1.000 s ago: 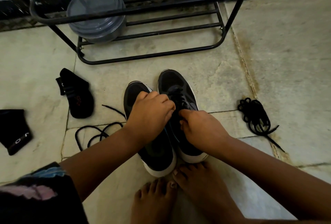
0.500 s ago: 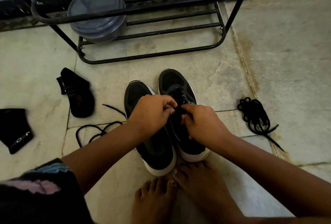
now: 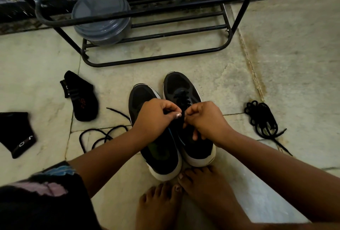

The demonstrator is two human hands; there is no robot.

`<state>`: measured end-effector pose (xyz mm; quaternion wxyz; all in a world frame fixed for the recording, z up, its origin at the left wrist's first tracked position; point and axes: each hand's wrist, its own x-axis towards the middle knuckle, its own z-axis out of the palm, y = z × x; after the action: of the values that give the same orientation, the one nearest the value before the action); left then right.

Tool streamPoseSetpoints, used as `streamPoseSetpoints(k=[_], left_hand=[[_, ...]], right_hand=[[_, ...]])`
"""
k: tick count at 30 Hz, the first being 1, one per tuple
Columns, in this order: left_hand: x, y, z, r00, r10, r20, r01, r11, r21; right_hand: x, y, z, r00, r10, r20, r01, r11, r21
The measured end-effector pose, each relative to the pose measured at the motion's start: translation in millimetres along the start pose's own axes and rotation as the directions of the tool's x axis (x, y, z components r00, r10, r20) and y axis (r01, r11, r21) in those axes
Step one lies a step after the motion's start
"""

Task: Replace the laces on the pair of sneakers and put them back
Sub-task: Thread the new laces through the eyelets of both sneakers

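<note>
— What's up top of the frame?
— A black metal shoe rack [image 3: 230, 32], with a grey lidded container [image 3: 101, 18] on its lower rung.
— And at the left?
— Two black socks [image 3: 81, 97] [image 3: 16, 134] lying apart on the stone floor [image 3: 294, 64].

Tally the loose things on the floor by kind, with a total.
Sneakers: 2, left sneaker and right sneaker
Socks: 2, near sock and far sock
Loose laces: 2, spread lace and bundled lace
Total: 6

No legible text on anything.
</note>
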<state>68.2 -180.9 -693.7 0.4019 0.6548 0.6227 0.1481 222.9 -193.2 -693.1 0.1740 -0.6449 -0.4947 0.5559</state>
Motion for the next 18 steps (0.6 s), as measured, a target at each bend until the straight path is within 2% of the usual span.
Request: streamPoseSetpoints(k=[2, 5, 7, 9, 11, 15, 18], left_hand=[[-0.2, -1.1, -1.5, 1.000, 0.019, 0.017, -0.019, 1.000, 0.021], [-0.8, -3.3, -0.3, 0.995, 0.101, -0.025, -0.089, 0.947, 0.309], [-1.9, -0.2, -0.2, 0.988, 0.129, -0.089, -0.078, 0.898, 0.434], [0.0, 1.8, -0.9, 0.988, 0.118, -0.096, -0.059, 0.879, 0.473], [3.7, -0.6, -1.9, 0.996, 0.071, -0.048, -0.041, 0.885, 0.464], [6.8, -11.6, -4.6, 0.998, 0.052, 0.040, -0.065, 0.860, 0.506], [6.9, -10.8, -5.6, 0.997, 0.028, 0.070, -0.060, 0.859, 0.508]], right_hand=[[1.0, 0.7, -0.9, 1.000, -0.002, 0.007, 0.002, 1.000, 0.028], [1.6, 0.7, -2.2, 0.999, 0.001, 0.039, -0.001, 1.000, 0.001], [4.2, 1.6, -3.2, 0.996, 0.003, 0.084, 0.001, 0.999, -0.041], [4.7, 1.8, -6.7, 0.992, -0.006, 0.123, 0.019, 0.994, -0.105], [1.9, 2.0, -10.7, 0.987, -0.010, 0.162, 0.033, 0.989, -0.144], [-11.1, 4.1, -26.3, 0.956, -0.024, 0.292, 0.021, 1.000, 0.015], [-28.2, 0.0, -33.8, 0.888, -0.092, 0.450, 0.100, 0.995, 0.008]])
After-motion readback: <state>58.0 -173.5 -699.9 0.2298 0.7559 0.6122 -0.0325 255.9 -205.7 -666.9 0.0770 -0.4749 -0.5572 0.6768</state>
